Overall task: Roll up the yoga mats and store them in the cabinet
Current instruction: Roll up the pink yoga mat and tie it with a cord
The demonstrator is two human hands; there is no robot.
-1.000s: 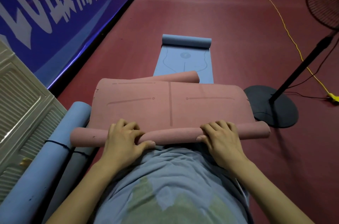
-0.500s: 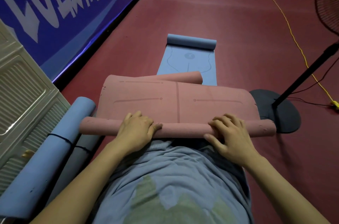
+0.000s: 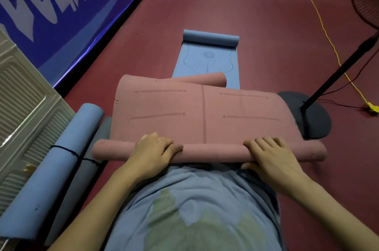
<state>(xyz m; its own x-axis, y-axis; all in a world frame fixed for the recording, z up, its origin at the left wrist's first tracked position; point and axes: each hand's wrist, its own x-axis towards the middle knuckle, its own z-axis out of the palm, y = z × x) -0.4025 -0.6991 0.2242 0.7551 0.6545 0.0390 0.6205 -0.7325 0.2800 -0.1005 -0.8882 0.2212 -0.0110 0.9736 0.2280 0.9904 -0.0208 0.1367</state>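
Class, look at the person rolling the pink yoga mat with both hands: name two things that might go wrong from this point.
1. The left hand and right hand sit inboard on the pink mat; the roll's free ends may drift, so it could wind up uneven.
2. The mat's unrolled part humps up and its far end curls over the blue mat, so rolling on might trap a crease.
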